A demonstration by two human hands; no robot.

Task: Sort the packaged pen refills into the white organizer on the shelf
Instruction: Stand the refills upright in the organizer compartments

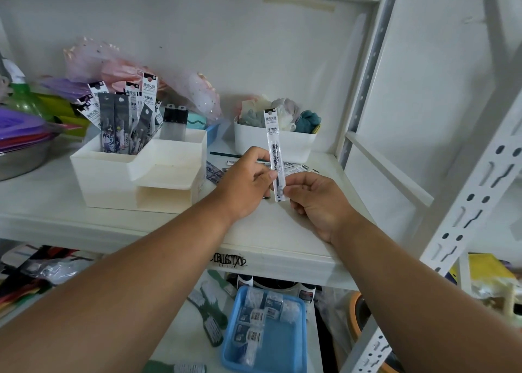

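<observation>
Far to the left of your hands a metal bowl (pixel 22 157) sits on the shelf (pixel 42 203), and just left of your left hand stands the organizer (pixel 135 174), its back compartments already holding upright refill packs (pixel 121 118). Your left hand (pixel 243 186) has its fingers curled, thumb and fingertips pinching the lower part of one refill (pixel 273 152), which stands nearly upright above the shelf. Your right hand (pixel 316 203) pinches the same refill at its bottom end, fingers curled round it. Behind your hands more refills (pixel 293 169) lie flat on the shelf, and beyond those a bin (pixel 282 143) holds cloth items. Below your right hand, on the lower shelf, is a blue tray (pixel 293 344)
</observation>
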